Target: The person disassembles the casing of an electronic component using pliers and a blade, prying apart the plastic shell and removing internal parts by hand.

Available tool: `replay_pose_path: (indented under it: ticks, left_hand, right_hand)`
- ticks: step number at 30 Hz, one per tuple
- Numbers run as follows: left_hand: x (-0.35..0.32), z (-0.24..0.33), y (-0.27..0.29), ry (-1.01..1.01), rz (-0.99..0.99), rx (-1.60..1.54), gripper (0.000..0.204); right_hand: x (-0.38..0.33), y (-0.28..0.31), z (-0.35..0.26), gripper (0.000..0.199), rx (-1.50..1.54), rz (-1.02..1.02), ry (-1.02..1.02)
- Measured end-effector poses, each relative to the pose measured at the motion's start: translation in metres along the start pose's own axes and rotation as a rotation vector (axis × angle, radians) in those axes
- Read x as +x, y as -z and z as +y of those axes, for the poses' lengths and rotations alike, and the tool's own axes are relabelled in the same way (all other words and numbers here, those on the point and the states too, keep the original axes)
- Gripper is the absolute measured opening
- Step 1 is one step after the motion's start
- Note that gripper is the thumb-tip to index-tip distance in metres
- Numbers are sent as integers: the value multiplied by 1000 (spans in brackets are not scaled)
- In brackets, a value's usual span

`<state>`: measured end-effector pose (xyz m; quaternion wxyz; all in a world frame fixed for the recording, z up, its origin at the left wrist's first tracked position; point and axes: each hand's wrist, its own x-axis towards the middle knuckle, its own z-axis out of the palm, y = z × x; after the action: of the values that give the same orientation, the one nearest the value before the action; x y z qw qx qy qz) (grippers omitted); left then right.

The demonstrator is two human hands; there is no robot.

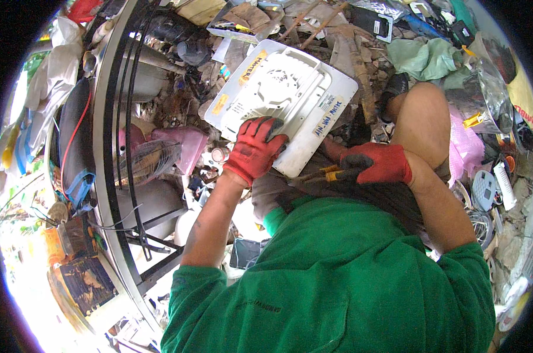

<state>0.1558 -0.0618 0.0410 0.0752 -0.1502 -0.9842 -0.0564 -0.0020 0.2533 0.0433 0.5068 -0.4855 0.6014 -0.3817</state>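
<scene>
A flat white plastic device housing [304, 126] lies tilted across my lap, with a raised, ribbed middle, bolt holes, orange tape and handwritten labels. My left hand [256, 148], in a red glove with dark fingertips, grips its near left part, fingers curled over the raised ridge. Beside the housing's lower right edge, my right hand [379, 165], also in a red and dark glove, is closed around a yellow-handled tool [332, 173]. The tool's tip and kind cannot be made out. My right hand stays apart from the housing.
A black and silver metal frame [114, 176] stands along my left. Scrap and rubble cover the ground. Ahead is an open box [243, 30] with small tools; a green cloth [424, 57] and pink bubble wrap [465, 147] lie to the right, near my bare knee [422, 120].
</scene>
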Motion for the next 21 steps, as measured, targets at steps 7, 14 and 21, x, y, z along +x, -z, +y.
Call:
replay_pose_path:
  ticks: [7,14,21]
  left_hand:
    - [1,0,0,-11,-19,81,32]
    - [5,3,10,5,-48,-42,36]
    - [2,0,11,-20,-66,20,35]
  right_hand:
    - [5,1,-7,62,-11,-57,-15]
    - [-3,-3,3,60,-73,82,38]
    - [2,3,-2,61,-66,13,60]
